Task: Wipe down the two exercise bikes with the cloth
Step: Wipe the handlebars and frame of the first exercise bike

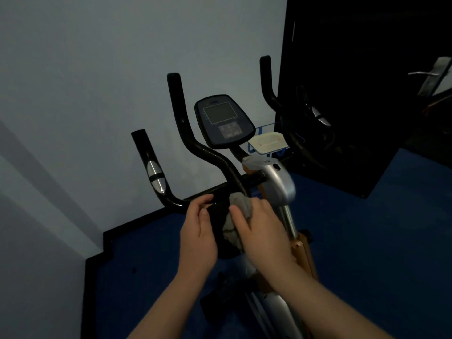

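An exercise bike (pixel 278 182) stands in front of me, with black handlebars (pixel 181 123) and a dark console (pixel 223 121) facing me. A grey cloth (pixel 238 211) is bunched against the lower centre of the handlebar. My right hand (pixel 259 228) presses the cloth onto the bar. My left hand (pixel 198 231) grips the black bar just left of the cloth. A second machine (pixel 437 79) shows dimly at the far right edge, mostly hidden in darkness.
A pale wall (pixel 97 81) rises close behind the bike, and a black panel (pixel 354 69) stands at the right. A small white tray (pixel 267 143) sits on a blue wire holder behind the console. Blue floor matting (pixel 379 241) lies underneath.
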{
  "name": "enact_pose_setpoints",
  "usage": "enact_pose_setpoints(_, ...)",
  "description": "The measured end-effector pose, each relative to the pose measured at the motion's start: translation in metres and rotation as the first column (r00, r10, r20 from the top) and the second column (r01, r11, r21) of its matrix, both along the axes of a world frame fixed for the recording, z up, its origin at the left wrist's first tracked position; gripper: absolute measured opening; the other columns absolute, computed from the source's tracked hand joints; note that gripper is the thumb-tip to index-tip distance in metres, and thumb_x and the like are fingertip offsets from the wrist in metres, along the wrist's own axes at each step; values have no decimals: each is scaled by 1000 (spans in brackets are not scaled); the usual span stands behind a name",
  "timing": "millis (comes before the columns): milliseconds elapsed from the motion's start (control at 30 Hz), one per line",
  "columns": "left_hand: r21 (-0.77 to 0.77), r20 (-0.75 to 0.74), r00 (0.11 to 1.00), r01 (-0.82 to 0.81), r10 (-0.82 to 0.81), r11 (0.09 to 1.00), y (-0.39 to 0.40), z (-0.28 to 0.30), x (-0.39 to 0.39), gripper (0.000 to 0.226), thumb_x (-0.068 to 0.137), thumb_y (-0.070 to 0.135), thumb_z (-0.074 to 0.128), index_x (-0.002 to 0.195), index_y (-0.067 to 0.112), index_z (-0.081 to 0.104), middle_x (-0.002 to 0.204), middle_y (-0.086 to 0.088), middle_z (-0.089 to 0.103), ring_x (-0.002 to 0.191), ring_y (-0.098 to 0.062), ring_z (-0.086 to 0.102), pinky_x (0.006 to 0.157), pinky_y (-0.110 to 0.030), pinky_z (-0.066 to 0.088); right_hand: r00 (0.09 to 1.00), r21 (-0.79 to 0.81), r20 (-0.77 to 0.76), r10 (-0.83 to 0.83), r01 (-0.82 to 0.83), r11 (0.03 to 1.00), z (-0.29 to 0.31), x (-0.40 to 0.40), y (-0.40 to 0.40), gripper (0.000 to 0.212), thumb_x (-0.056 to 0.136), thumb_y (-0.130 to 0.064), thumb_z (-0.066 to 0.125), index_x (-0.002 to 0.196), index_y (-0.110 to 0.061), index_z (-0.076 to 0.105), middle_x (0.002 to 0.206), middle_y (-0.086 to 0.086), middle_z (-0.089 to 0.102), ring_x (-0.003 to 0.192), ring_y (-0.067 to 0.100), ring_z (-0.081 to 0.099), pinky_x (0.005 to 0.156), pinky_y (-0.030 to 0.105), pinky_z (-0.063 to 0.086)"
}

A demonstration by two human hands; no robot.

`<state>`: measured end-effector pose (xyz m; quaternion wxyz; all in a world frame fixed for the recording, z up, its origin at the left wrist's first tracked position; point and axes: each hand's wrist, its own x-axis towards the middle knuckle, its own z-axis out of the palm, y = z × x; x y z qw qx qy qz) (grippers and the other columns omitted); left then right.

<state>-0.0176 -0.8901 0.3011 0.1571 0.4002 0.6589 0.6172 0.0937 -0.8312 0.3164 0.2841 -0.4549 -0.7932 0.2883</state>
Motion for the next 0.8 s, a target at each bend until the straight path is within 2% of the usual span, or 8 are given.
enact_pose_setpoints(167, -2, -25, 1000, -6, 6, 1000, 0, -1, -2, 32, 104, 9, 34, 117, 24, 58, 93, 17, 64, 85, 2, 61, 70, -8, 45, 976, -17, 202, 84, -83, 996, 21, -16, 28, 48, 98, -55, 35, 106, -14, 58, 105, 3, 55, 92, 21, 58, 78, 39, 49)
enact_pose_setpoints(233, -1, -18, 1000, -10, 10, 1000, 0, -3, -3, 31, 104, 9, 34, 118, 24, 57, 93, 15, 65, 85, 1, 61, 71, -10, 46, 978, 14, 192, 81, -85, 996, 17, -12, 22, 48, 97, -56, 34, 108, -16, 57, 105, 1, 54, 93, 19, 57, 76, 37, 49)
enact_pose_setpoints(333, -4, -7, 1000, 12, -12, 1000, 0, -3, -2, 31, 104, 11, 33, 118, 26, 57, 94, 21, 65, 86, 0, 62, 69, -9, 47, 985, 79, 170, 35, -49, 996, 2, 9, 4, 49, 92, -63, 27, 104, -22, 51, 100, -6, 49, 89, 13, 54, 68, 32, 43)
enact_pose_setpoints(467, -9, -22, 1000, 14, -14, 1000, 1, -3, -3, 32, 103, 10, 33, 117, 24, 58, 94, 16, 64, 88, -2, 61, 72, -12, 47, 956, 142, 291, 32, -77, 987, 12, -5, 23, 48, 97, -57, 31, 99, -16, 54, 91, -4, 42, 81, 15, 48, 65, 31, 36)
enact_pose_setpoints(633, 24, 27, 1000, -5, 4, 1000, 2, -5, -1, 32, 104, 9, 33, 117, 22, 59, 96, 9, 65, 88, -4, 62, 72, -13, 49, 993, 94, 119, 18, -29, 995, -4, 11, 1, 47, 91, -62, 29, 101, -21, 50, 96, -6, 47, 89, 12, 53, 72, 33, 46)
enact_pose_setpoints(767, 6, 17, 1000, 9, -10, 1000, 2, -3, -3, 33, 104, 7, 33, 116, 23, 59, 96, 11, 65, 88, -4, 62, 75, -17, 50, 960, 98, 276, 41, -71, 993, 9, -1, 24, 49, 95, -58, 32, 102, -15, 54, 98, 0, 49, 88, 17, 51, 68, 32, 39)
enact_pose_setpoints(800, 2, 14, 1000, 10, -10, 1000, 2, -3, -4, 32, 104, 7, 33, 116, 22, 59, 98, 8, 65, 89, -6, 62, 76, -19, 50, 964, 81, 262, 47, -70, 994, 13, -7, 27, 48, 97, -57, 33, 101, -13, 55, 96, 1, 48, 87, 19, 51, 68, 32, 39)
